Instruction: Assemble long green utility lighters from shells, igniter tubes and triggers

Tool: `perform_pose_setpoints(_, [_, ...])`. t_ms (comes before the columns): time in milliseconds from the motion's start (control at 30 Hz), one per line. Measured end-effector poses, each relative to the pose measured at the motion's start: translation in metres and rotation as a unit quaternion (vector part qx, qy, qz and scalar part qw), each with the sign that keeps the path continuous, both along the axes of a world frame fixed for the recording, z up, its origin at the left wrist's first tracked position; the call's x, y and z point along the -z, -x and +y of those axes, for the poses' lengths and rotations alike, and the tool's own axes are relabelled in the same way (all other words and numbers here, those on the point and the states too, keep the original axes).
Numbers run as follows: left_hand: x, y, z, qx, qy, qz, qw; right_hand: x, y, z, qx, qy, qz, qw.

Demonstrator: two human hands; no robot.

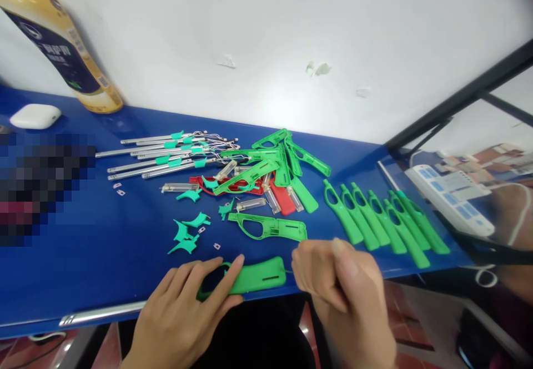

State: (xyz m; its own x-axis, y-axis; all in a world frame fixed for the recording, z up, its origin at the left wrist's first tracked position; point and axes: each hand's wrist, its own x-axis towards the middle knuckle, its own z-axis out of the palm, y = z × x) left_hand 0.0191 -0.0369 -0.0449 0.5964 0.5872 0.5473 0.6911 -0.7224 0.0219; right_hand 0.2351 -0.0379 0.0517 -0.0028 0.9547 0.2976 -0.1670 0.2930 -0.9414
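My left hand [187,308] is closed over the front part of a green stick lighter [258,276], pressing it against the table near the front edge. Out to the left of that hand sticks a silver metal tube [104,312]. My right hand [339,280] makes a fist just off the lighter's right end. A thin line shows between fist and lighter; what the fingers hold is hidden. Behind the lighter lies an open green half shell [270,228]. Loose teal triggers [183,241] and a tiny metal clip [217,246] lie to its left.
Metal tubes with wires [162,155] lie at the back left. A heap of green shells [283,158] is mid-table, with clear fuel tanks [250,204] and red shells [284,198]. Several green lighters [375,219], a power strip [449,199] and a yellow bottle [62,41] stand or lie around.
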Motion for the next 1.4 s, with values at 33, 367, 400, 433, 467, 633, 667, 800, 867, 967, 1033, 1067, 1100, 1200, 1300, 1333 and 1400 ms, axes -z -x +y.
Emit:
perform_pose_setpoints(33, [0.001,0.001,0.000,0.000,0.002,0.005,1.000,0.000,0.001,0.000,0.000,0.002,0.004,1.000])
perform_pose_setpoints(367, [0.000,-0.003,-0.001,-0.005,0.012,-0.015,1.000,0.006,-0.005,-0.013,-0.023,-0.027,-0.021,0.999])
perform_pose_setpoints(400, [-0.001,-0.003,-0.001,-0.004,0.014,-0.015,1.000,0.007,-0.007,-0.015,-0.023,-0.034,-0.040,0.998])
perform_pose_setpoints(433, [-0.001,-0.004,-0.001,-0.001,0.016,-0.013,1.000,0.010,-0.008,-0.016,-0.018,-0.038,-0.056,0.998])
perform_pose_setpoints(467, [-0.001,-0.004,-0.001,-0.001,0.016,-0.012,1.000,0.012,-0.009,-0.017,-0.007,-0.036,-0.069,0.997])
perform_pose_setpoints(633, [-0.003,-0.004,-0.001,-0.006,0.011,-0.014,1.000,0.032,-0.018,-0.010,0.053,-0.056,-0.086,0.993])
perform_pose_setpoints(667, [-0.003,-0.004,-0.001,-0.004,0.010,-0.015,1.000,0.034,-0.019,-0.009,0.049,-0.067,-0.083,0.993])
perform_pose_setpoints(800, [-0.001,-0.003,-0.002,-0.004,0.007,-0.016,1.000,0.034,-0.019,-0.006,0.012,-0.086,-0.036,0.996])
perform_pose_setpoints(867, [0.000,-0.002,-0.002,-0.005,0.011,-0.005,1.000,0.030,-0.018,-0.006,0.037,-0.091,-0.008,0.995])
perform_pose_setpoints(967, [0.000,-0.001,-0.002,-0.004,0.012,-0.001,1.000,0.024,-0.018,-0.006,0.070,-0.094,0.026,0.993])
perform_pose_setpoints(1033, [-0.001,-0.002,-0.002,-0.005,0.008,-0.013,1.000,0.025,-0.019,-0.006,0.068,-0.093,0.013,0.993])
perform_pose_setpoints(1067, [-0.001,-0.002,-0.002,-0.007,0.006,-0.018,1.000,0.027,-0.020,-0.006,0.064,-0.089,0.002,0.994])
perform_pose_setpoints(1100, [-0.002,-0.002,-0.002,-0.008,0.007,-0.019,1.000,0.029,-0.020,-0.007,0.059,-0.084,-0.010,0.995])
perform_pose_setpoints(1200, [-0.003,-0.003,-0.003,-0.006,0.011,-0.009,1.000,0.032,-0.020,-0.008,0.044,-0.076,-0.008,0.996])
perform_pose_setpoints(1300, [-0.004,-0.003,-0.003,-0.005,0.010,-0.016,1.000,0.031,-0.019,-0.008,0.051,-0.093,0.005,0.994])
perform_pose_setpoints(1333, [-0.004,-0.003,-0.003,-0.006,0.009,-0.020,1.000,0.030,-0.018,-0.008,0.053,-0.094,0.001,0.994])
perform_pose_setpoints(1400, [-0.004,-0.003,-0.003,-0.006,0.009,-0.020,1.000,0.031,-0.018,-0.008,0.049,-0.094,-0.019,0.994])
